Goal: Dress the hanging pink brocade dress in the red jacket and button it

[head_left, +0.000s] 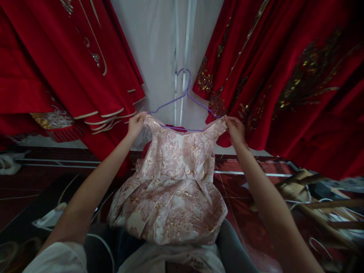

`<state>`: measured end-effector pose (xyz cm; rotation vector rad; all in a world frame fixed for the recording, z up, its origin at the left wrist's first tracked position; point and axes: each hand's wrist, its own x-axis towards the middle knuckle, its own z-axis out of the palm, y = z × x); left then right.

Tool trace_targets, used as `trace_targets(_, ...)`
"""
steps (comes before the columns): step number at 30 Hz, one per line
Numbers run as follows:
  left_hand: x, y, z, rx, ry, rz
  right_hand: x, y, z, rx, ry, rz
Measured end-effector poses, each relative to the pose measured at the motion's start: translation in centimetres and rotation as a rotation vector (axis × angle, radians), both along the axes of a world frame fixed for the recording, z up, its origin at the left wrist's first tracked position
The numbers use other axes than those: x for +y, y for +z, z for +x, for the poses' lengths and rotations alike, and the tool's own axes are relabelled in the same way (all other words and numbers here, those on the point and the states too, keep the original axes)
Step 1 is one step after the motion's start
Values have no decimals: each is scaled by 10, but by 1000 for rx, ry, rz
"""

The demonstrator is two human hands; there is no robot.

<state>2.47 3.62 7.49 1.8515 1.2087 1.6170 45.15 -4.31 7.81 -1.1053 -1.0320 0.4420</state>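
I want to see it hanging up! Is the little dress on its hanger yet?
Nearly. The purple hanger already sits inside the pink dress, with its hook poking up. The left hand and right hand pinch the dress's shoulders. The hook seems to hang on nothing yet.

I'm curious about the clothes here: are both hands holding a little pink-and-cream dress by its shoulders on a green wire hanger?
Not quite. The head view shows the wire hanger is purple, not green. The rest is right: the left hand and right hand hold the pink-and-cream dress by its shoulders.
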Motion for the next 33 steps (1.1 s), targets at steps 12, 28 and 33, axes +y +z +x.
trace_targets(12, -78, -42, 44, 300, 356, 217, -57, -79, -81, -102, -198, 44)
trace_targets(28, -87, -44, 126, 865, -243, 152, -29, -8, -52, -513, -230, 243)
trace_targets(33, -109, -43, 123, 790, -206, 119, -36, -29, -18, -353, -429, 42)
